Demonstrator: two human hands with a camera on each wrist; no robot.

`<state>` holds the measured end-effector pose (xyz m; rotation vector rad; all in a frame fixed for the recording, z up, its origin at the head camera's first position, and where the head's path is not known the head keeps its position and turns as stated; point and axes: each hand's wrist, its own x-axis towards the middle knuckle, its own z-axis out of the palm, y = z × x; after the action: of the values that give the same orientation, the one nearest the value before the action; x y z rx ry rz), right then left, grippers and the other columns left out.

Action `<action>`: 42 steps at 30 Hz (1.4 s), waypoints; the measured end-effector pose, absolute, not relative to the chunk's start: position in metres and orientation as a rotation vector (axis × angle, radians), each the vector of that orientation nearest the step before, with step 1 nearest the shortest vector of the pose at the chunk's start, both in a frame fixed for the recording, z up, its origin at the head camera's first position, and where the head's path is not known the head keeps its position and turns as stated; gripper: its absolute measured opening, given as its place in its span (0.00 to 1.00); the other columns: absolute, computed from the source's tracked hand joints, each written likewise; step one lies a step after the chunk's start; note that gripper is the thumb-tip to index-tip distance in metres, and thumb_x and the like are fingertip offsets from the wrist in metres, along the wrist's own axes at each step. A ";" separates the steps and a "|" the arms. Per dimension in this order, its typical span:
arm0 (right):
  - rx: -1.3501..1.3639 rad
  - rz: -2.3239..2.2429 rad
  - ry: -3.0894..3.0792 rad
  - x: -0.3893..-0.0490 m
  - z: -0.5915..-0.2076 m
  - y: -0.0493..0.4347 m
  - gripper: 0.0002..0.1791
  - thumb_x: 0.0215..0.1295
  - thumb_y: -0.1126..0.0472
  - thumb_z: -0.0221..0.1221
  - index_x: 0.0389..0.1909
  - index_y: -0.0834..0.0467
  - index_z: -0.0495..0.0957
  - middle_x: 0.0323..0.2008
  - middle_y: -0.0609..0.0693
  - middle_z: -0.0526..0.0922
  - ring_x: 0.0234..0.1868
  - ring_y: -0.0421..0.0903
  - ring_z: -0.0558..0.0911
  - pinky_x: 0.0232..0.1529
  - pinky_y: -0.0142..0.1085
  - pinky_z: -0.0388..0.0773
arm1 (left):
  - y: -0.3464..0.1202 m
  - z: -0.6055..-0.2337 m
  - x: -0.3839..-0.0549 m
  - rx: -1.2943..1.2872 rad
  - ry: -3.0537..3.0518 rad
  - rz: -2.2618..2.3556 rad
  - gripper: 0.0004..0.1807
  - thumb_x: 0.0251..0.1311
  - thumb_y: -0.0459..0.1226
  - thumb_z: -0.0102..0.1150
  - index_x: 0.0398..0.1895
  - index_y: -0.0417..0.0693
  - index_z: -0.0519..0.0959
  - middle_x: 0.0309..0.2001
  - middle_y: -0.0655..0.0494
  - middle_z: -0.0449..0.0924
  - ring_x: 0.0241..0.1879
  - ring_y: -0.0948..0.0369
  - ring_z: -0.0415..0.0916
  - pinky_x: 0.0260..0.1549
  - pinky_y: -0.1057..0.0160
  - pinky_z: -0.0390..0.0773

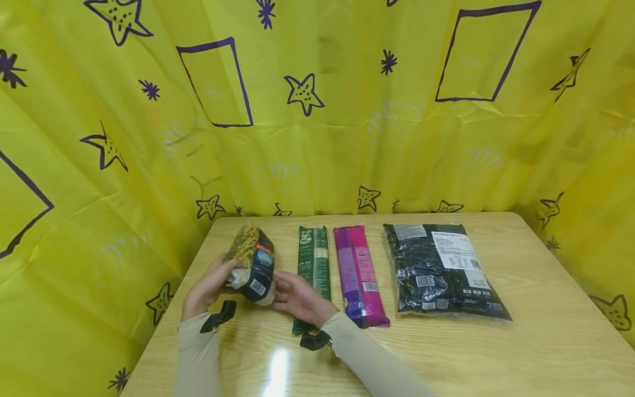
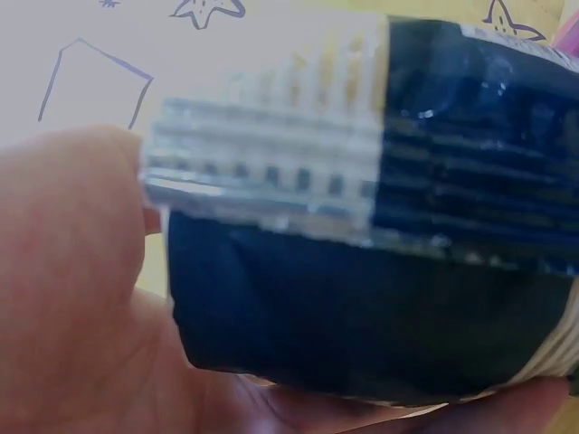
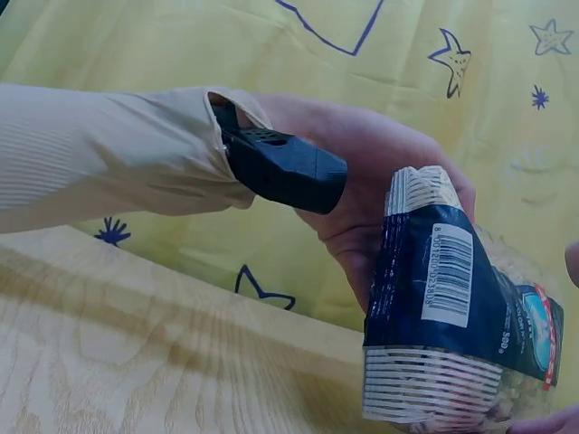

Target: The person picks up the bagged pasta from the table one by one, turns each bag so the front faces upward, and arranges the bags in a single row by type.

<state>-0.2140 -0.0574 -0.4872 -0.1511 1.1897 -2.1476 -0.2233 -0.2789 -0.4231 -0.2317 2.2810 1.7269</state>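
A bag of pasta (image 1: 256, 263), clear with a dark blue label and striped ends, is tilted above the left part of the table. My left hand (image 1: 205, 286) grips it from the left side, thumb over the front; in the left wrist view, the hand (image 2: 72, 271) cups the folded, sealed end. My right hand (image 1: 303, 298) has its loosely bent fingers at the bag's lower right edge. From the right wrist, the bag's barcode side shows, with fingertips (image 3: 573, 263) at the picture's right edge. A green packet (image 1: 315, 262) lies partly beneath the right hand.
Right of the green packet lies a pink and purple packet (image 1: 359, 275). Farther right is a large black plastic bag (image 1: 421, 264) with white labels. All lie on a wooden table (image 1: 545, 342), with a yellow patterned curtain (image 1: 337, 154) hanging behind and at both sides.
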 end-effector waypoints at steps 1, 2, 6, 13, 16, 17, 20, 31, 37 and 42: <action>-0.147 -2.152 1.187 -0.214 -0.488 -0.057 0.35 0.78 0.49 0.50 0.76 0.65 0.58 0.78 0.70 0.57 0.72 0.69 0.70 0.77 0.61 0.63 | -0.279 -0.423 -0.223 -0.230 2.274 1.733 0.40 0.71 0.41 0.47 0.79 0.32 0.45 0.56 0.37 0.70 0.45 0.56 0.76 0.41 0.54 0.87; -0.148 -2.157 1.191 -0.215 -0.488 -0.057 0.35 0.78 0.49 0.50 0.76 0.66 0.58 0.78 0.71 0.57 0.72 0.70 0.70 0.76 0.62 0.63 | -0.278 -0.423 -0.223 -0.230 2.268 1.739 0.40 0.71 0.41 0.47 0.79 0.33 0.45 0.57 0.36 0.69 0.46 0.55 0.76 0.41 0.54 0.87; -0.146 -2.174 1.190 -0.215 -0.489 -0.057 0.35 0.78 0.50 0.51 0.75 0.68 0.60 0.76 0.72 0.59 0.71 0.73 0.70 0.75 0.64 0.64 | -0.278 -0.423 -0.224 -0.217 2.238 1.764 0.41 0.71 0.41 0.46 0.79 0.34 0.42 0.60 0.34 0.65 0.48 0.54 0.75 0.43 0.52 0.87; -0.166 -2.194 1.172 -0.219 -0.492 -0.057 0.29 0.80 0.57 0.49 0.73 0.71 0.62 0.62 0.62 0.74 0.60 0.54 0.78 0.76 0.56 0.68 | -0.279 -0.425 -0.224 -0.172 2.164 1.831 0.39 0.74 0.42 0.43 0.78 0.34 0.41 0.60 0.36 0.64 0.50 0.55 0.74 0.50 0.48 0.86; -0.177 -2.206 1.172 -0.221 -0.493 -0.058 0.29 0.80 0.60 0.49 0.74 0.72 0.59 0.59 0.58 0.76 0.57 0.49 0.78 0.76 0.53 0.68 | -0.280 -0.425 -0.224 -0.157 2.126 1.864 0.37 0.75 0.43 0.42 0.78 0.34 0.42 0.59 0.39 0.65 0.49 0.56 0.74 0.52 0.49 0.85; -0.179 -2.205 1.176 -0.221 -0.493 -0.058 0.30 0.80 0.60 0.49 0.75 0.71 0.58 0.60 0.58 0.76 0.57 0.48 0.78 0.76 0.52 0.68 | -0.280 -0.425 -0.224 -0.154 2.114 1.872 0.37 0.75 0.43 0.42 0.78 0.34 0.42 0.59 0.39 0.64 0.50 0.57 0.74 0.52 0.49 0.85; -0.161 -2.204 1.186 -0.220 -0.492 -0.057 0.36 0.80 0.61 0.49 0.79 0.71 0.48 0.67 0.64 0.72 0.64 0.56 0.77 0.77 0.57 0.65 | -0.279 -0.427 -0.225 -0.149 2.085 1.886 0.37 0.76 0.43 0.42 0.78 0.34 0.42 0.60 0.39 0.64 0.51 0.57 0.73 0.54 0.49 0.84; -0.080 -2.263 1.207 -0.214 -0.489 -0.059 0.43 0.78 0.68 0.50 0.81 0.70 0.34 0.78 0.74 0.50 0.75 0.70 0.65 0.72 0.61 0.70 | -0.281 -0.430 -0.223 -0.104 2.163 1.758 0.37 0.74 0.42 0.43 0.76 0.31 0.45 0.55 0.40 0.72 0.46 0.58 0.79 0.51 0.48 0.86; -0.085 -2.282 1.300 -0.212 -0.488 -0.060 0.42 0.76 0.71 0.51 0.81 0.70 0.38 0.79 0.75 0.46 0.72 0.67 0.71 0.71 0.58 0.72 | -0.281 -0.428 -0.221 -0.107 2.250 1.665 0.43 0.76 0.45 0.48 0.78 0.27 0.42 0.57 0.34 0.75 0.44 0.59 0.81 0.49 0.50 0.87; -0.107 -2.290 1.355 -0.212 -0.489 -0.060 0.40 0.76 0.72 0.51 0.81 0.68 0.41 0.76 0.75 0.55 0.67 0.62 0.77 0.70 0.55 0.75 | -0.280 -0.427 -0.220 -0.109 2.316 1.569 0.46 0.77 0.48 0.49 0.79 0.27 0.39 0.64 0.28 0.70 0.55 0.47 0.79 0.56 0.46 0.84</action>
<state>-0.2115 -0.0601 -0.4891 -0.1069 1.3550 -2.2902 -0.2198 -0.2801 -0.4274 -0.1087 2.3156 1.5688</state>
